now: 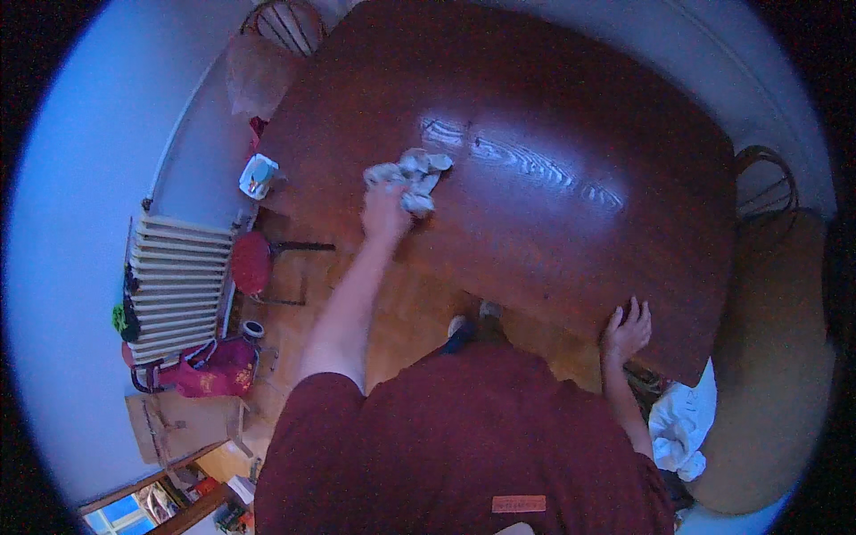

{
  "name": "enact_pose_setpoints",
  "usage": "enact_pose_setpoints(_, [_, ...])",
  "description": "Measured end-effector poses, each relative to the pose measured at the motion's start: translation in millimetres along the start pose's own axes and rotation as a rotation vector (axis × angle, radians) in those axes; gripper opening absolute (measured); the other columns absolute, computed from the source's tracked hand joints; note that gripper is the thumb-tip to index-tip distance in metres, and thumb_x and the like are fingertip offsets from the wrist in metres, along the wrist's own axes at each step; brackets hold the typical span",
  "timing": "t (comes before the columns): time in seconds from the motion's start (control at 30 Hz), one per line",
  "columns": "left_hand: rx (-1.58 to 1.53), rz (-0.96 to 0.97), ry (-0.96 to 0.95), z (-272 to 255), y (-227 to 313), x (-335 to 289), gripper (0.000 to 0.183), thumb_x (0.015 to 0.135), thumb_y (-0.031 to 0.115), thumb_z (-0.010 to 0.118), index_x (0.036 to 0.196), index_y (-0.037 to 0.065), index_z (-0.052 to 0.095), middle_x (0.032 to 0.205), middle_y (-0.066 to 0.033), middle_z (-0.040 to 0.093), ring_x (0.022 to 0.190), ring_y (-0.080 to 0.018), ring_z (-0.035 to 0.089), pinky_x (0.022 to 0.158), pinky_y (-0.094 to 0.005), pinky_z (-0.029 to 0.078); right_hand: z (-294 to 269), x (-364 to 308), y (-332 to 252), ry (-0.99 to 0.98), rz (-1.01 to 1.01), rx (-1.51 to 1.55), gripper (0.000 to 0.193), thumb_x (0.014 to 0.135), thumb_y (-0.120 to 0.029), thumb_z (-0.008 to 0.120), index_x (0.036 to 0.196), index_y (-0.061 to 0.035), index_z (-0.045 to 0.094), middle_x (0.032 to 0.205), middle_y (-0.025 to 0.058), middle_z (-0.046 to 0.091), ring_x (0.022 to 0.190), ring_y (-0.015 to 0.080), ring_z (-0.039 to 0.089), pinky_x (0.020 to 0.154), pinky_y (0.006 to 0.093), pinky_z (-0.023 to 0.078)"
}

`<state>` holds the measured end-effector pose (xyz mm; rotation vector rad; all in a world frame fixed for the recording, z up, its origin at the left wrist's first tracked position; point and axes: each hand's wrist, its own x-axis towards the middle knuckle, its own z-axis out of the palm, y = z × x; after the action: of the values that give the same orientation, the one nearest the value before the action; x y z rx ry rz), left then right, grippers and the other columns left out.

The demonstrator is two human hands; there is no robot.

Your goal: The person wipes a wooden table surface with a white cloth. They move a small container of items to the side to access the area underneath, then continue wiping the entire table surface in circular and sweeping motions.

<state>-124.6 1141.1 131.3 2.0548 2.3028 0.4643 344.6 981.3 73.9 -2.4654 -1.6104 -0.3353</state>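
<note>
Glossy dark reddish-brown wooden table [553, 259] fills the middle. Near its edge, the right hand [629, 332] rests with fingers spread; farther forward, well apart, the left hand [386, 212] clasps a crumpled grey-white cloth [419, 174] on the tabletop. Spreading it flatter would probably press more evenly. Its folds hide the left fingertips; glare beyond obscures the tabletop's condition.

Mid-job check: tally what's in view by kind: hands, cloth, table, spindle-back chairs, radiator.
Left hand and right hand, bare: 2
Crumpled pale cloth: 1
Dark reddish-brown wooden table: 1
Upper-left spindle-back chair and right-side spindle-back chair: 2
White ribbed radiator: 1
Total: 7
</note>
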Motion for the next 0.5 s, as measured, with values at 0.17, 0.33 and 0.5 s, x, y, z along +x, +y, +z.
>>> enact_pose_setpoints(0.17, [-0.575,0.336,-0.387,24.5,142.8,-50.6,0.024,0.077,0.018,0.06,0.098,0.008,0.062,0.1,-0.0141,0.06,0.097,-0.0304,0.056,0.083,-0.0402,0.046,2.9,-2.2,4.2,0.028,-0.005,0.023,0.041,0.088,-0.033,0.05,0.126,-0.017,0.051,0.134,0.0103,0.042,0.124,0.0303,0.038,0.103,0.0475,0.026])
enact_pose_setpoints(0.33, [-0.381,0.957,-0.375,54.6,178.8,-71.3,0.038,0.083,0.036,0.049,0.109,0.01,0.057,0.109,-0.0146,0.057,0.097,-0.0326,0.057,0.074,-0.0422,0.049,9.4,-3.3,8.2,0.05,-0.048,0.034,0.041,0.087,-0.032,0.053,0.125,-0.0166,0.051,0.135,0.0104,0.042,0.125,0.031,0.037,0.102,0.0484,0.027])
enact_pose_setpoints(0.5, [-0.619,0.035,-0.465,9.1,56.3,33.1,0.027,0.082,0.027,0.055,0.102,0.01,0.062,0.098,-0.0126,0.062,0.088,-0.031,0.059,0.075,-0.0406,0.048,4.2,-2.4,7.6,0.0,0.004,0.037,0.041,0.087,-0.031,0.054,0.125,-0.0144,0.051,0.136,0.0124,0.042,0.126,0.0327,0.037,0.102,0.0502,0.027])
